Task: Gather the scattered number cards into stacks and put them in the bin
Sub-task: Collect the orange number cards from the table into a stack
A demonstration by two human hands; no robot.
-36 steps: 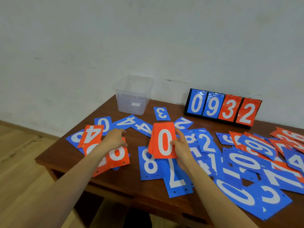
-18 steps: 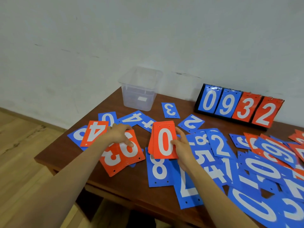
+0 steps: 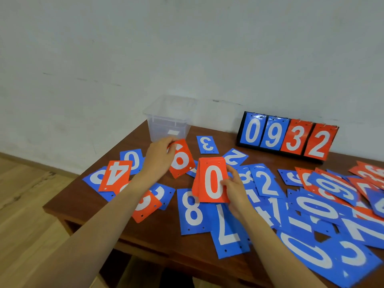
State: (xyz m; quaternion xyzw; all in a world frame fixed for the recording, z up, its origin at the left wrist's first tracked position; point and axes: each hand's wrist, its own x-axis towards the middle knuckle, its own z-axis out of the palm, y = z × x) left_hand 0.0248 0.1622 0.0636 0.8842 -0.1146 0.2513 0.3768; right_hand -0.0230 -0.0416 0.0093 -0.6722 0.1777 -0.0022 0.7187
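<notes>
My right hand (image 3: 235,189) holds a stack of red cards (image 3: 212,181) upright over the table, a white 0 on its front. My left hand (image 3: 160,156) grips a single red card (image 3: 181,160) with a 6 or 9 on it, lifted and tilted just left of the stack. The clear plastic bin (image 3: 169,119) stands at the table's far left corner, right behind my left hand. Several blue and red number cards lie scattered over the wooden table (image 3: 99,208), among them a red 4 (image 3: 115,175), a blue 8 (image 3: 192,210) and a blue 7 (image 3: 227,231).
A black flip scoreboard (image 3: 287,138) showing 0932 stands at the back by the wall. A dense pile of overlapping cards (image 3: 332,204) covers the table's right side. The table's left and near edges drop to a wooden floor (image 3: 25,215).
My left hand has picked one red card off the table and carried it up and right toward the stack. Another red card stays where it lay. The right hand's stack has barely moved.
</notes>
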